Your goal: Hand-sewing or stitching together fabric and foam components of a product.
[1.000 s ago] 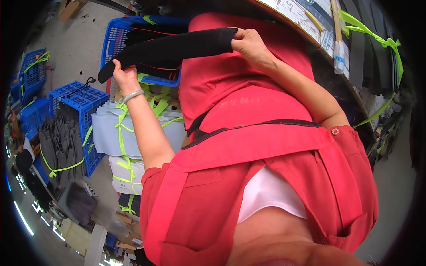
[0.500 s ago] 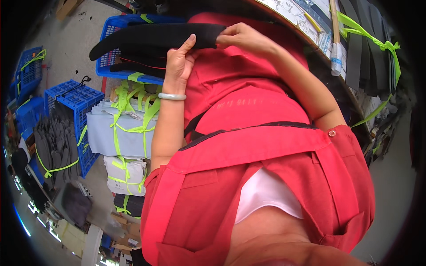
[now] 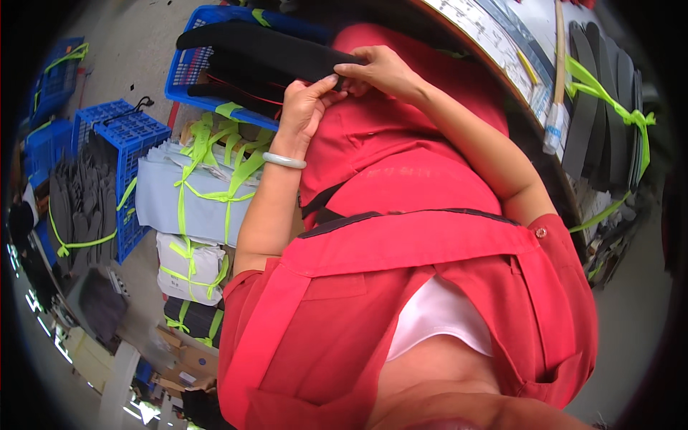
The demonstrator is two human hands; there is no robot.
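A long, curved strip of black fabric (image 3: 258, 51) stretches leftward from my hands over a blue plastic crate (image 3: 222, 13). My left hand (image 3: 307, 106), with a pale bangle on its wrist, pinches the near right end of the strip. My right hand (image 3: 383, 72) grips the same end from above, its fingertips almost touching those of the left. What lies between the fingertips is partly hidden. More black pieces (image 3: 236, 92), one with a thin red edge, lie in the crate beneath the strip.
On the left stand tied bundles of pale sheets (image 3: 193, 193), a wrapped white package (image 3: 190, 269) and another blue crate (image 3: 129, 143) beside grey pieces (image 3: 79, 208). To the right, a bench (image 3: 476, 43) holds a wooden stick (image 3: 557, 72) and grey strips tied with green ribbon (image 3: 605, 107).
My left hand has shifted from the strip's middle to its right end, thumb now lowered beside my right fingers. The view has shifted slightly, and the strip slants more downward to the right.
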